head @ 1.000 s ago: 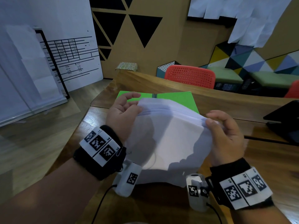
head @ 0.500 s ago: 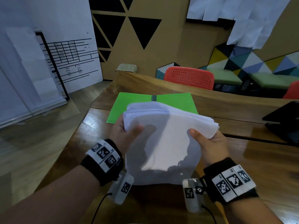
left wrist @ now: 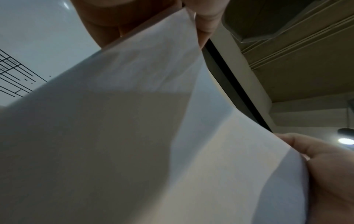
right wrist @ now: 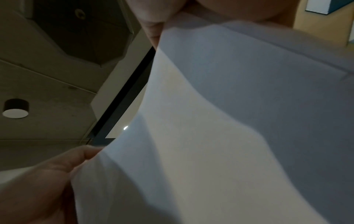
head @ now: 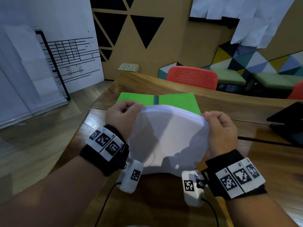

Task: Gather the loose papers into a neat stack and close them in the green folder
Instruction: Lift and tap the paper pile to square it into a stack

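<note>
Above table (head: 270,164), 2 hands grip 1 paper stack (head: 167,133), 1 green folder (head: 177,99) open

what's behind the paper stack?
The open green folder, lying flat on the wooden table; its near part is covered by the paper stack, held by left hand and right hand.

White papers (head: 168,136), green folder (head: 137,99), brown wooden table (head: 270,161), red perforated chair (head: 191,77)
</note>
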Tool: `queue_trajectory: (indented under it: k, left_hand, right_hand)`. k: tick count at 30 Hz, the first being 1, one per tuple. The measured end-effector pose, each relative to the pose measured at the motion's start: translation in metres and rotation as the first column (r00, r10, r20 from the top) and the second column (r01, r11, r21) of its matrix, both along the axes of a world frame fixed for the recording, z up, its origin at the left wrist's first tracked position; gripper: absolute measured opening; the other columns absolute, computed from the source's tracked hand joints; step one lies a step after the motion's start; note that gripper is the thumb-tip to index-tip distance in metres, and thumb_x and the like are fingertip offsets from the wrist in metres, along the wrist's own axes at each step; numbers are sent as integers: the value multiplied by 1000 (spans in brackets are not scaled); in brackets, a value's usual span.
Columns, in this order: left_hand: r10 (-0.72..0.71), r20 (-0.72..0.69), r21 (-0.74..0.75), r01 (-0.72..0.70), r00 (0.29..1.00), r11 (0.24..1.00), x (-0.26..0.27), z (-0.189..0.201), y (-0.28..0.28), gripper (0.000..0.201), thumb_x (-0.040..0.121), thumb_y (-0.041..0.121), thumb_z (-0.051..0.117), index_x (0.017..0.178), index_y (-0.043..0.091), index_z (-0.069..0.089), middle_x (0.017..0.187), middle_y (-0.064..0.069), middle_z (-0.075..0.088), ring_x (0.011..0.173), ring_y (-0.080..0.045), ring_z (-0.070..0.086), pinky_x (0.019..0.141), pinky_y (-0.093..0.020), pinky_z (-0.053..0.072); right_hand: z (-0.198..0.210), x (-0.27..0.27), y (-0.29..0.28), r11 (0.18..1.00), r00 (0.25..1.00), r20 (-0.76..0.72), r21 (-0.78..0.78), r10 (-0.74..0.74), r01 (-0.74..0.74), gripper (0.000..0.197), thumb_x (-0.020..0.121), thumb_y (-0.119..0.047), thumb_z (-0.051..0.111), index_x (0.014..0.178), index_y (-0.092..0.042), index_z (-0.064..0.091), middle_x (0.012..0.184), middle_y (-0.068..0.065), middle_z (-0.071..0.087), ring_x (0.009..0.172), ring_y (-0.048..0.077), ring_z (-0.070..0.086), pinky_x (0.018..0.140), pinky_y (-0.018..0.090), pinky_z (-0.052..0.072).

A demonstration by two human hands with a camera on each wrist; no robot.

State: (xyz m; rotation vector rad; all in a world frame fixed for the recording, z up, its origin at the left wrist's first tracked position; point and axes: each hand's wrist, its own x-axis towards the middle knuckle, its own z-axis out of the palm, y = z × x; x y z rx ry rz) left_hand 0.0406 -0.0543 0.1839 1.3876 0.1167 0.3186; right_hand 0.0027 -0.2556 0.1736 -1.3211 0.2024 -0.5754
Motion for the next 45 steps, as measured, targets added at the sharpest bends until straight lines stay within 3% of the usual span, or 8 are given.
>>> queue_trajectory:
  k: [6,10,15,21,26,34,41,45]
  left_hand:
    - [-108,49,-91,112,993,990,8,-3,5,7,72,18,65,67,21,60,63,5,71,55,-7,60,60,-23,48]
    - [-285,20,25,284,958,958,7,-27,9,76,32,55,85,95,23,59,89,-4,67,75,-16,66,70,-31,56]
    - [-231,-137,22,236,963,971,2,-35,6,20,60,4,82,65,16,67,48,10,69,46,-2,63,44,-14,51]
    - [-356,53,-129,360,933,924,9,-45,19,75,24,27,91,91,14,61,72,4,75,64,-10,69,58,-26,56]
    - [-173,-87,207,188,981,960,-1,-36,-1,18,61,19,82,65,21,64,52,16,63,41,10,53,43,-8,44]
    - [-317,259,107,299,912,948,-5,-21,3,41,55,27,72,93,37,60,94,6,70,79,-2,67,68,-18,55]
    - [-280,196,-2,286,940,958,4,-25,4,18,59,21,73,72,28,62,81,9,75,73,-5,67,65,-18,54]
    - [-305,46,52,303,951,952,4,-33,4,35,61,15,79,87,30,61,73,12,72,67,-4,66,59,-15,54]
  right_hand:
    - [-1,7,-8,996,996,51,39,77,-79,44,41,-47,86,70,-26,62,85,13,56,82,27,51,79,43,43]
    - [-17,4,-19,963,961,66,-45,267,-265,66,43,-34,88,97,-27,51,93,2,62,67,3,67,58,21,55]
    - [-34,2,-18,950,948,-70,57,309,-306,74,22,-39,93,88,-14,69,83,5,77,73,21,72,64,34,60]
    - [-23,0,-32,945,945,27,23,325,-326,66,38,0,89,89,-19,51,70,-10,73,65,7,69,55,23,57]
    - [-20,-2,-4,978,978,-16,24,207,-206,40,55,3,80,80,-20,60,68,-6,72,70,19,64,73,41,53]
    - [-13,-4,-4,976,968,239,-218,75,-22,45,75,-16,73,102,-46,53,94,-12,62,86,9,59,72,23,50]
    - [-12,-5,-14,959,983,161,-280,85,-37,11,72,-43,69,82,-44,66,93,-10,62,80,5,57,67,23,49]
    - [-19,-2,-14,974,979,17,-111,202,-199,37,70,-3,73,92,-28,57,82,-6,68,65,0,66,55,18,54]
